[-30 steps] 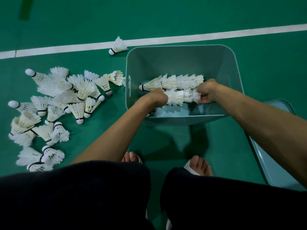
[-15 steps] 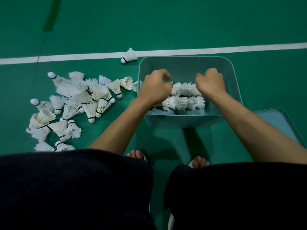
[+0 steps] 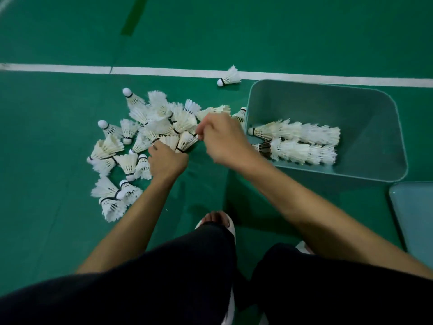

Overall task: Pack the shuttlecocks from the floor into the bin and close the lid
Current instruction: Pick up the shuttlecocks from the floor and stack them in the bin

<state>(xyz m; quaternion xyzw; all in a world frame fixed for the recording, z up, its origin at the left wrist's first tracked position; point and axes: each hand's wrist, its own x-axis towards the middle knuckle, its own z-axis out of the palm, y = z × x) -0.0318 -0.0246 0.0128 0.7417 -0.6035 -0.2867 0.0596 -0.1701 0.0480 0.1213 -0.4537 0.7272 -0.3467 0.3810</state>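
Shuttlecocks [image 3: 140,143] heaped, left hand [image 3: 167,161] grasping one, right hand [image 3: 222,139] pinching another

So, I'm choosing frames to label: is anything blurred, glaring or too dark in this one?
Head view: the right hand is motion-smeared, the left hand sharper; head view, light is dim and even, no glare, soft shadow on the floor beside the bin; the trousers are nearly black, without detail.

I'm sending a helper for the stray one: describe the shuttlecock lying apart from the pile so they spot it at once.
Find the white court line crossing the green floor. Just left of the far left corner of the teal bin, one shuttlecock lies at that line's near edge, cork pointing left. Unlike the heaped pile, it lies alone, touching no other.
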